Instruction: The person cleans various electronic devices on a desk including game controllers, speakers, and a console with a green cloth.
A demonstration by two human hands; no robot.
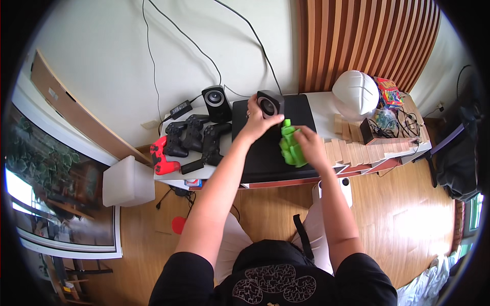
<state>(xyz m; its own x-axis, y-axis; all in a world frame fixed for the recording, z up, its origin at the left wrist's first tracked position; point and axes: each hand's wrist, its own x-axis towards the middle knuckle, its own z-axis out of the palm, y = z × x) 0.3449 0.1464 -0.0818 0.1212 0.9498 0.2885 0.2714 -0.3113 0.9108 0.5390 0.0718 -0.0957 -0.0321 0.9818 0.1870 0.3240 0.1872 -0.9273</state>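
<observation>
My left hand (258,121) grips a small black speaker (271,103), tilted so that its round cone faces up towards me. In my right hand (309,145) is a bunched bright green cloth (291,148), part of it hanging down. One end of the cloth comes up close beside the speaker's lower corner; whether they touch I cannot tell. Both hands are above a flat black panel (264,160) lying on the white cabinet top (323,109). A second black speaker (216,102) stands to the left of the panel, its cone facing forward.
Black game controllers (193,132) and a red one (162,157) lie at the left. To the right are wooden blocks (356,153), a white helmet-like shell (355,93), a colourful game box (388,93) and a box of cables (383,132). A speaker cable (264,51) runs up the wall.
</observation>
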